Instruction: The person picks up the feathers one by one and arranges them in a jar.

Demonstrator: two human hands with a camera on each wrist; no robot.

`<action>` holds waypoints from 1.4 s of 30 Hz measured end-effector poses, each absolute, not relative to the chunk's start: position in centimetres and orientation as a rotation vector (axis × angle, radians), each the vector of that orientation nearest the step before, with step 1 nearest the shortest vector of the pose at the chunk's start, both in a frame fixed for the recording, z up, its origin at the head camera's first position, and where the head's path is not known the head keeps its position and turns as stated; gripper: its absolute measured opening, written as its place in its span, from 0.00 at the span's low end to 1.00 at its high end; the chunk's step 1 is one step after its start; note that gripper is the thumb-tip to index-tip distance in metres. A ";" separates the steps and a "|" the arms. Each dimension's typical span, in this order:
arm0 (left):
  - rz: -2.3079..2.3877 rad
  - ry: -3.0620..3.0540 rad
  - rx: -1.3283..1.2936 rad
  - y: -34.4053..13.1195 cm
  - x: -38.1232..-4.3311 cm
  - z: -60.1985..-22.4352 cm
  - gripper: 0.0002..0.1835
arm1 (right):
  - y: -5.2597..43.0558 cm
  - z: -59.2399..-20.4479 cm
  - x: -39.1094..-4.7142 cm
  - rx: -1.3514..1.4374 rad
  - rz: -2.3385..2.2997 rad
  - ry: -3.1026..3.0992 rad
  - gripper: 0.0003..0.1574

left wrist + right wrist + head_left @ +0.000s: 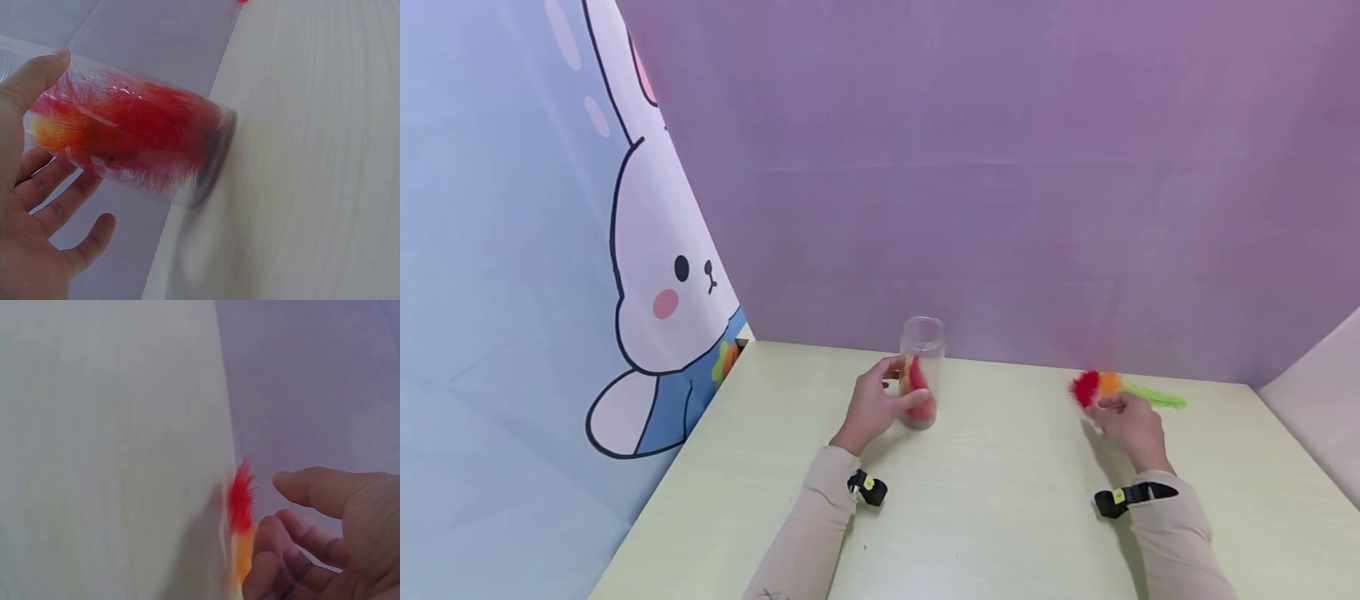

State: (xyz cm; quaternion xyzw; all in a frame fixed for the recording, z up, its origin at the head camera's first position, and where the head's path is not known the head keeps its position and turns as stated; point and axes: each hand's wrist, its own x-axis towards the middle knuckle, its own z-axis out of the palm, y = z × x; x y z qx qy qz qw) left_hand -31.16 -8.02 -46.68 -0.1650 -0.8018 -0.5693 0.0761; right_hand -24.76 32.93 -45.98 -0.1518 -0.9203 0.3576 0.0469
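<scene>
My left hand (876, 404) grips a clear plastic jar (923, 333) standing upright on the table, its thumb on one side and fingers on the other. Red and orange-yellow feathers (137, 125) fill the lower part of the jar. In the left wrist view the little finger sticks out free of the wall. Over at the right, my right hand (1131, 429) is beside a red feather (1084, 388), an orange feather (1109, 383) and a green feather (1157, 397). Its thumb stays apart from the loosely bent fingers, with nothing pinched between them in the right wrist view.
The pale wooden table (992, 500) meets a purple backdrop (1000, 208) just behind the jar and feathers. A blue cloth with a cartoon rabbit (662, 250) hangs along the left edge. A white panel (1318, 400) borders the right side.
</scene>
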 end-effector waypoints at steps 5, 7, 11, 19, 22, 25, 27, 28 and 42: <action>-1.695 -2.414 -0.492 -8.1 -31.0 -46.6 0.34 | 33.0 -46.3 -25.0 -0.442 1.024 -2.862 0.28; -1.688 -2.419 -0.489 -8.1 -31.0 -46.6 0.34 | 33.0 -46.4 -25.1 -0.435 0.996 -2.874 0.29; -1.682 -2.419 -0.490 -8.1 -31.0 -46.7 0.33 | 33.2 -46.5 -25.4 -0.441 0.970 -2.909 0.30; -1.699 -2.413 -0.493 -7.7 -31.4 -47.1 0.34 | 33.9 -47.0 -26.8 -0.445 0.855 -2.986 0.22; -1.700 -2.404 -0.487 -7.6 -31.6 -47.1 0.34 | 34.1 -47.0 -27.1 -0.418 0.833 -2.988 0.16; -1.688 -2.404 -0.480 -7.5 -31.7 -47.0 0.34 | 34.2 -47.0 -27.4 -0.382 0.817 -2.986 0.12; -1.682 -2.406 -0.474 -7.5 -31.7 -46.9 0.34 | 34.3 -46.9 -27.6 -0.364 0.818 -2.987 0.12; -1.679 -2.407 -0.473 -7.5 -31.7 -46.9 0.34 | 34.2 -46.9 -27.6 -0.357 0.820 -2.986 0.11; -1.682 -2.395 -0.485 -7.5 -31.8 -46.8 0.34 | 33.3 -44.9 -27.3 -0.239 0.967 -2.875 0.14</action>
